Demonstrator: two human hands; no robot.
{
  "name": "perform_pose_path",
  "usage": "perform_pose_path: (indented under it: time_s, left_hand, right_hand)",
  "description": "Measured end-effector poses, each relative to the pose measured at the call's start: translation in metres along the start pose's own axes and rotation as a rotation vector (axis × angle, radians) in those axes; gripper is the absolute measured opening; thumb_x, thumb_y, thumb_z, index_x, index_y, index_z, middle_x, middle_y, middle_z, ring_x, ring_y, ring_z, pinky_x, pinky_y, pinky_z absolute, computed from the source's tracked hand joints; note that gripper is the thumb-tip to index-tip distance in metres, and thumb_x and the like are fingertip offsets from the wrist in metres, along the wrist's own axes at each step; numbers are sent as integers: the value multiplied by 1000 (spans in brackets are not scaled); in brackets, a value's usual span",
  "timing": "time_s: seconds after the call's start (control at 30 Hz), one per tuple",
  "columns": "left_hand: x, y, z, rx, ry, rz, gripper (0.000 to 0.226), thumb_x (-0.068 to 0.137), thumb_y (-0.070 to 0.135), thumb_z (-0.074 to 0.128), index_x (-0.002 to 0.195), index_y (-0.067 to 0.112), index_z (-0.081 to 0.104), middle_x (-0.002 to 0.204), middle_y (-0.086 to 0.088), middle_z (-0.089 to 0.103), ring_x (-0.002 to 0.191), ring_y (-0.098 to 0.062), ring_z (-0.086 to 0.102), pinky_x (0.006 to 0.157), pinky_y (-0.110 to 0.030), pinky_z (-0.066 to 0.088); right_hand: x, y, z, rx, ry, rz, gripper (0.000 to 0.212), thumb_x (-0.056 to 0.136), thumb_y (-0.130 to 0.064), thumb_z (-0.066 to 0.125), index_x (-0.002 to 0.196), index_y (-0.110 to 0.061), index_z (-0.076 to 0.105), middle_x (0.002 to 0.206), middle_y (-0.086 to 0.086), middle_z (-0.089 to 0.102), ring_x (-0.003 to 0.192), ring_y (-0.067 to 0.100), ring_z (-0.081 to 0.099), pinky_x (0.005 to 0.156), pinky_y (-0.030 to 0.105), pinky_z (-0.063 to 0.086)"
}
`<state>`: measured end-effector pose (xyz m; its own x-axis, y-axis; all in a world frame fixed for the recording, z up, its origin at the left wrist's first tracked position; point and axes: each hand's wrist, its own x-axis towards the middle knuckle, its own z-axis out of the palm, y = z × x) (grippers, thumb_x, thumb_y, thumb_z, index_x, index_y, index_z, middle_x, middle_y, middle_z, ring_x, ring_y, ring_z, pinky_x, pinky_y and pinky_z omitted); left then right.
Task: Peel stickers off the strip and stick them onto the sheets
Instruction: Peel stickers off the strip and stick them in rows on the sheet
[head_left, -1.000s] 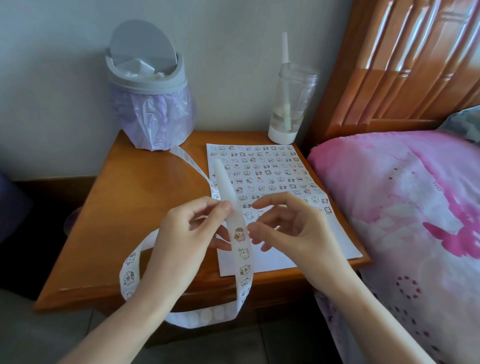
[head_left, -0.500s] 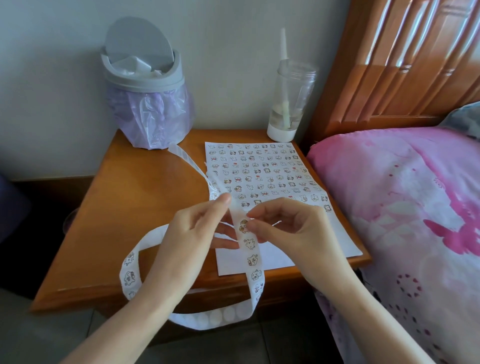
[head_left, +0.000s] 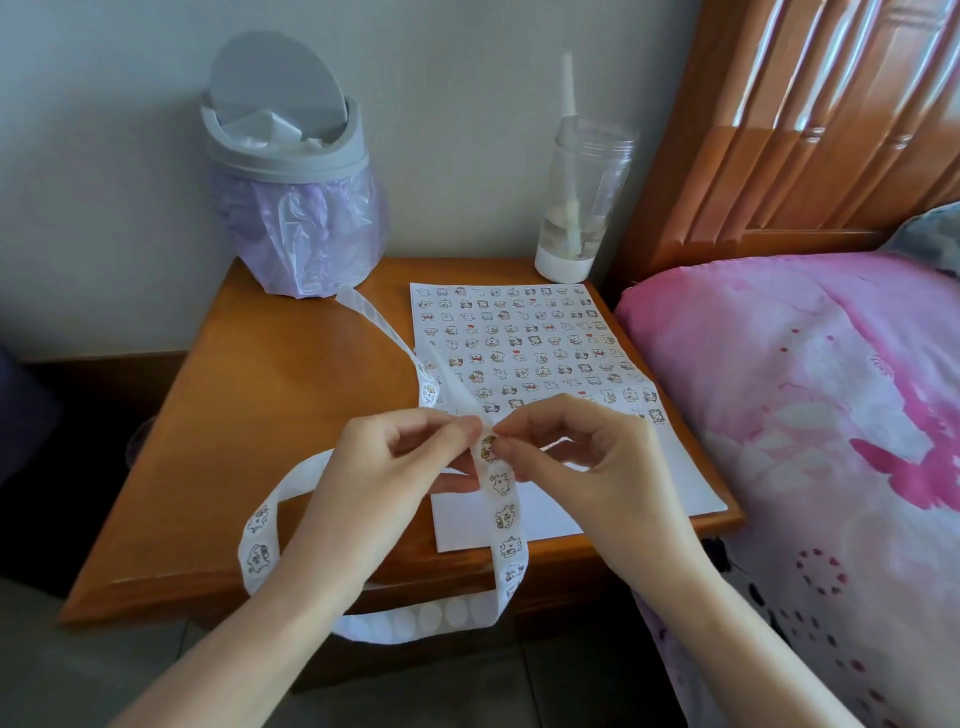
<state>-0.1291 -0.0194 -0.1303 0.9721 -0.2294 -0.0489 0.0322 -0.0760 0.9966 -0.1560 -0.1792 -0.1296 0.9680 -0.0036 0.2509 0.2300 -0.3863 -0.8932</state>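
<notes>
Fingers of the right hand pinch the sticker, beside the left hand gripping the strip. The strip hangs toward the person, with the sheet just beyond.

A wooden bench carries a white sheet covered in rows of small cartoon stickers, a grey-lidded bin with a purple liner at back left, and a clear jar at back right.

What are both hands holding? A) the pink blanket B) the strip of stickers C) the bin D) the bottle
B: the left hand and the right hand both pinch the sticker strip between fingertips.
</notes>
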Motion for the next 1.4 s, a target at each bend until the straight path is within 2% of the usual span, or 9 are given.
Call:
perform_pose_path:
  time_s: [0.2,0.4,0.47,0.63,0.8,0.87,1.0,1.2,1.4]
  left_hand:
    - [1,-2,0,43,15,11,12,84,26,63,81,20,73,75,9,75,72,-5,71,63,-8,52]
    - [3,-8,0,114,20,8,15,85,29,62,81,20,73,73,9,74,72,-5,71,68,-15,56]
    - [5,-10,0,163,49,25,16,84,32,62,83,20,72,73,12,72,69,-5,70,63,-11,54]
    - [4,-16,-1,302,75,89,14,83,33,62,87,25,71,76,17,71,70,1,68,57,-6,49]
    - [3,-20,-1,382,60,125,13,84,30,62,91,25,71,86,19,71,75,4,66,60,-6,49]
    - [4,-22,-1,416,65,127,13,84,31,61,92,26,71,88,19,70,76,4,66,61,-5,49]
    - [5,-23,-1,459,64,134,12,85,32,60,91,28,69,88,22,68,77,8,64,59,-2,47]
    - [6,-25,-2,504,53,149,12,85,31,60,92,27,69,87,20,68,79,13,60,57,1,43]
    - [7,-26,-2,532,59,138,11,85,33,60,93,30,66,88,24,65,75,5,62,55,0,43]
  right_hand:
    - [0,2,0,-80,-3,-37,10,81,-14,71,84,-23,70,82,-12,70,81,7,64,72,22,54]
    - [3,4,-1,-173,-47,-35,14,82,-20,69,79,-33,65,86,-13,63,82,10,57,72,22,51]
    - [3,1,-6,-139,-103,-26,11,83,-17,68,81,-28,65,85,-11,65,81,8,59,72,20,50]
    - [13,1,-35,45,-100,103,7,79,-17,70,84,-12,69,80,-2,72,64,9,60,57,23,51]
    - [24,27,-72,-18,3,351,7,80,-19,71,81,-12,72,77,9,70,63,18,55,58,24,45]
    - [26,33,-76,-40,-11,397,5,81,-16,71,82,-11,72,72,7,68,60,14,53,55,21,43]
    - [29,35,-71,-94,-67,435,5,81,-15,71,83,-10,73,60,-7,63,49,3,48,45,12,38]
    - [31,35,-68,-135,-108,460,7,78,-18,75,81,-12,75,63,0,64,46,0,46,43,8,34]
    - [32,37,-65,-157,-104,443,3,76,-18,77,77,-15,76,61,-3,65,46,0,43,44,7,32]
